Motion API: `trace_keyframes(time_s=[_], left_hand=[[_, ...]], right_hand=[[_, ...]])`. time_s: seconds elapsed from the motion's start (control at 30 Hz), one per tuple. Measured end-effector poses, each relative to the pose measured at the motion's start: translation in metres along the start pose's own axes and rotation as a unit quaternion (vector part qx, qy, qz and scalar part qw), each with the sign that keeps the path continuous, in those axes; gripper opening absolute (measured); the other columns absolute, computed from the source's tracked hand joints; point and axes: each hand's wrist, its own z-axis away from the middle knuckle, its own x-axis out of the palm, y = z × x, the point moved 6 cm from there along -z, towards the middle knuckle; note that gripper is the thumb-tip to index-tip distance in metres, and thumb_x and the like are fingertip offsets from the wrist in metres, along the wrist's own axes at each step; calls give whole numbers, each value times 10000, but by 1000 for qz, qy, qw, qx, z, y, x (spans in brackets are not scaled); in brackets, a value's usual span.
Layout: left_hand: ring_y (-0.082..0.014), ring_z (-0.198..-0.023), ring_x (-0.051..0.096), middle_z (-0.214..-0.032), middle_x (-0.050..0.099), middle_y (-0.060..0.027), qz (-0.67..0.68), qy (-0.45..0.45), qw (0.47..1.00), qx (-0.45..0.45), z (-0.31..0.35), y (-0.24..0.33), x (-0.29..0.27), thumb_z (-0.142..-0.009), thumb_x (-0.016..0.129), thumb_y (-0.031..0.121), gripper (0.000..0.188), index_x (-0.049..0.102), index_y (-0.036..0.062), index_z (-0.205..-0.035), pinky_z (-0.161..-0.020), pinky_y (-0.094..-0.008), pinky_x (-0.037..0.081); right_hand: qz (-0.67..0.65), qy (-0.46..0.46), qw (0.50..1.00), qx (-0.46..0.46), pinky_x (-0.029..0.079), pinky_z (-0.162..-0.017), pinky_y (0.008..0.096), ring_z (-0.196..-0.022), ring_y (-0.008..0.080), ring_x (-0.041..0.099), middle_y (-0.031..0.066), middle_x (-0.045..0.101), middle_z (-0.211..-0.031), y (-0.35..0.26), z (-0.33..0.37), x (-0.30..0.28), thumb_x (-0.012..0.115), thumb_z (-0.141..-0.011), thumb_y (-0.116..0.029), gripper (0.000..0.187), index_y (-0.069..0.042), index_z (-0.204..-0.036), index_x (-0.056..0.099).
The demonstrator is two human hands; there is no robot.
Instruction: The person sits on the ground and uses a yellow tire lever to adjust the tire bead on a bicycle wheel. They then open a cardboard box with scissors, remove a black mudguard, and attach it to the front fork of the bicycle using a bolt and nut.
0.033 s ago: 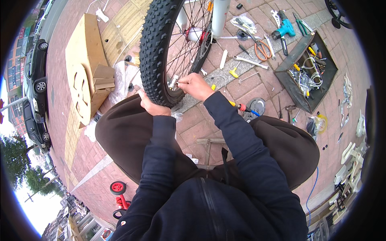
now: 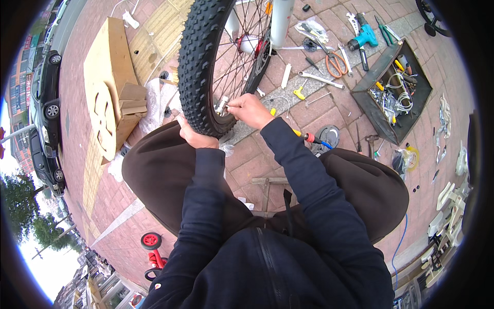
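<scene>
- Clock dial set on the centre of the head view, 12 at the top edge.
- Work in hand: the knobbly tyre (image 2: 195,67) at 11 o'clock, upright, its lower end close to the person's knees.
- Done, as far as shows: the tyre is seated around the rim (image 2: 212,85); spokes run to a red-and-white hub (image 2: 249,45) at 12 o'clock, beside a white fork leg (image 2: 281,23).
- Silver fitting (image 2: 222,105), 11 o'clock, stands at the inner edge of the rim.
- Right hand (image 2: 251,110), 12 o'clock: thumb and fingertips drawn together, apparently pinching the fitting from its 3 o'clock side.
- Left hand (image 2: 198,136), 10 o'clock: laid against the outside of the tyre low down; some fingers hidden, so cannot tell how firmly it grips.
- Hose connector (image 2: 310,138), red and yellow, between 2 and 3 o'clock: passes out of sight by the right sleeve; no link to the fitting can be made out.
- Left, in my judgement: the step at the fitting is unfinished, since fingers are on it. Tyre firmness cannot be read.
- Not in use: the teal drill (image 2: 363,37) and orange-handled scissors (image 2: 336,66) lie between 1 and 2 o'clock; the metal toolbox (image 2: 371,114) sits at 2 o'clock, filled with loose parts and tools.
</scene>
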Motion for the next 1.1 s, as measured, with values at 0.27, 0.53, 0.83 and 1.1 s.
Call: trace_keyframes(time_s=[0.27,0.53,0.83,1.1], left_hand=[[-183,-838,581,-992,558,-121,-83,-21,995,50,3,13,3,-923,427,163,339,475,-44,-1186,-744,-314,504],[-200,-837,586,-983,573,-140,-71,-26,996,54,2,20,6,-893,445,84,370,438,-56,-1235,-720,-321,516],[-220,-906,551,-1007,521,-143,-168,-11,983,74,0,5,-5,-799,601,83,531,412,-15,-1285,-780,-325,481],[-273,-941,529,-1035,535,-190,-236,-31,964,117,-6,-10,-16,-730,686,148,629,422,-36,-1271,-825,-328,437]], right_hand=[[-23,-1,1000,17,366,-491,332,-467,171,424,111,438,-496,0,1,1,579,-776,-98,217,38,-637,483],[-16,14,1000,-8,342,-478,342,-454,184,390,127,399,-494,2,0,3,584,-761,-92,220,38,-627,468],[32,-11,999,-31,369,-498,314,-496,154,453,87,463,-522,-1,-3,2,565,-788,-90,164,41,-692,542],[48,-24,998,-27,388,-521,326,-527,191,487,112,487,-541,-9,-3,0,569,-781,-99,165,40,-694,555]])
